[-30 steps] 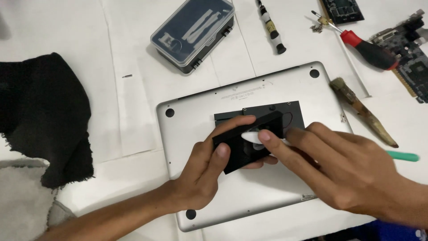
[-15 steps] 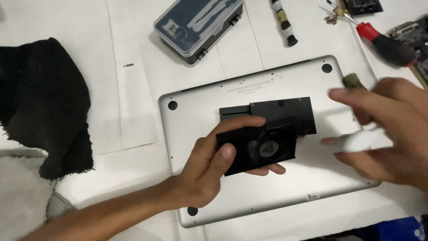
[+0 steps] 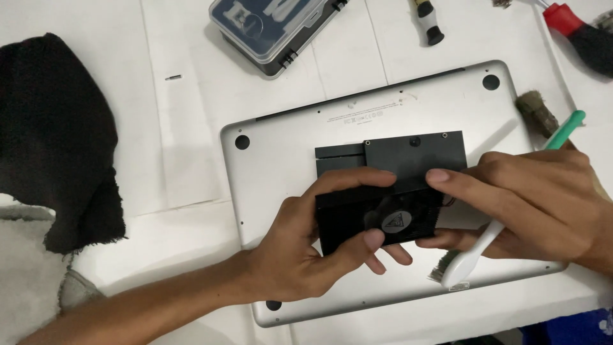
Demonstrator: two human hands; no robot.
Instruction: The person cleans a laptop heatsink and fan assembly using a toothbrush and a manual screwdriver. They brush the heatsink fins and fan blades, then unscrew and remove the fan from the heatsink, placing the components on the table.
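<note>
While the silver laptop (image 3: pixel 383 121) lies upside down on the white table (image 3: pixel 191 128), both hands meet over its middle. The left hand (image 3: pixel 306 249) comes in from the lower left and pinches a black cooling fan (image 3: pixel 377 214), thumb under its near edge and fingers curled over the top; the fan's round rotor with a small triangular sticker faces up. The right hand (image 3: pixel 530 204) reaches in from the right: its forefinger presses on the fan's upper right corner, thumb touching the fan's lower right side, and the other fingers are closed around a white toothbrush (image 3: pixel 472 252) with a green handle end, bristles pointing down just beside the fan. The fan sits just above the laptop's base, overlapping a flat black plate (image 3: pixel 415 153) lying on the shell. Well off to the left rests a black cloth (image 3: pixel 57 140). At the top edge sit a clear-lidded tool case (image 3: pixel 274 29), a small screwdriver bit handle (image 3: pixel 428 22), and a red-handled screwdriver (image 3: pixel 575 29); a dark bristle brush (image 3: pixel 536 112) lies just beside the laptop's right corner.
</note>
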